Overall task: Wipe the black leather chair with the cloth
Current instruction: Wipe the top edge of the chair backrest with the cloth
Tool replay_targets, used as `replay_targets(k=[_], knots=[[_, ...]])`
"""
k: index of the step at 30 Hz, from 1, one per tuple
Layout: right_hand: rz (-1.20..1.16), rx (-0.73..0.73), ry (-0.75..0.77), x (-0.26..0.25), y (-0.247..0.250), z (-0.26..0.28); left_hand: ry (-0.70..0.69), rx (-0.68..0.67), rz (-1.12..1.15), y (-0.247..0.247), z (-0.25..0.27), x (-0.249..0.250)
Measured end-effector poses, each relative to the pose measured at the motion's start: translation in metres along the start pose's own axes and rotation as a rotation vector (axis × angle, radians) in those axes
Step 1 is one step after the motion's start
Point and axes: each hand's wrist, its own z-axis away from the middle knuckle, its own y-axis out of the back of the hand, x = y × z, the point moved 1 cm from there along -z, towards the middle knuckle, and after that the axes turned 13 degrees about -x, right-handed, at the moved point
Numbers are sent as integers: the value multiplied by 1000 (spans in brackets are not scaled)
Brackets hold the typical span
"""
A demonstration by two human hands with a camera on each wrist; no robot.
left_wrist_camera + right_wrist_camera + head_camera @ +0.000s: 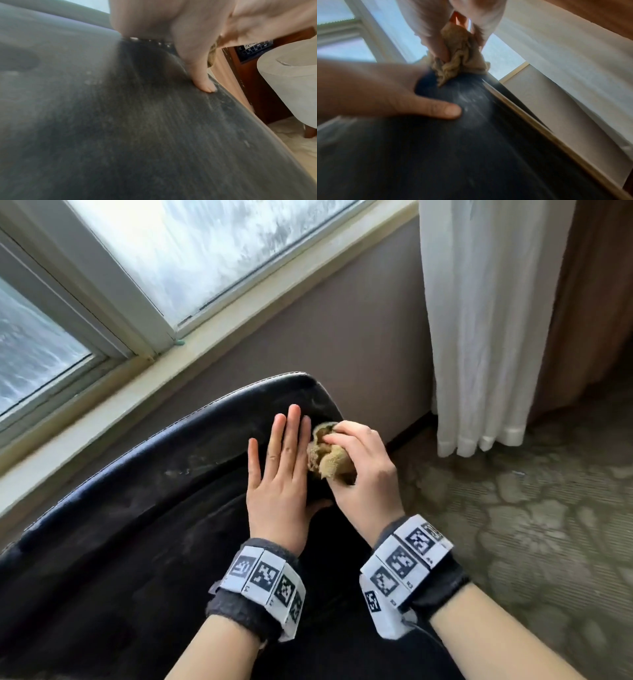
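Note:
The black leather chair [144, 508] fills the lower left of the head view, its curved top edge towards the window. My left hand [279, 470] lies flat on the leather with straight fingers, thumb [204, 83] pressed to the surface. Right beside it my right hand [359, 470] grips a bunched tan cloth [329, 460] against the chair's right end. In the right wrist view the cloth [460, 58] is pinched between fingers and touches the dusty leather [471, 121]. The left hand's thumb [436, 109] lies in front of it.
A window [191, 244] and pale sill [219, 333] run behind the chair. A white curtain [479, 320] hangs at the right over patterned carpet [531, 525]. The left wrist view shows a light armchair [291, 83] and dark wooden furniture [257, 83] beyond the chair's edge.

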Motion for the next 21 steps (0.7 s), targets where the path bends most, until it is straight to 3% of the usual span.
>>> replay_targets(k=[4, 8, 12, 15, 21], knots=[[-4, -96, -96, 38, -17, 44, 31, -30, 14, -6, -1, -3], [-76, -165, -248, 59, -1, 70, 35, -44, -10, -7, 2, -6], [-150, 35, -78, 17, 19, 18, 41, -33, -20, -6, 5, -5], [-145, 12, 30, -4, 2, -8, 43, -11, -18, -5, 4, -4], [-30, -107, -178, 48, -23, 67, 72, -61, -9, -10, 4, -10]])
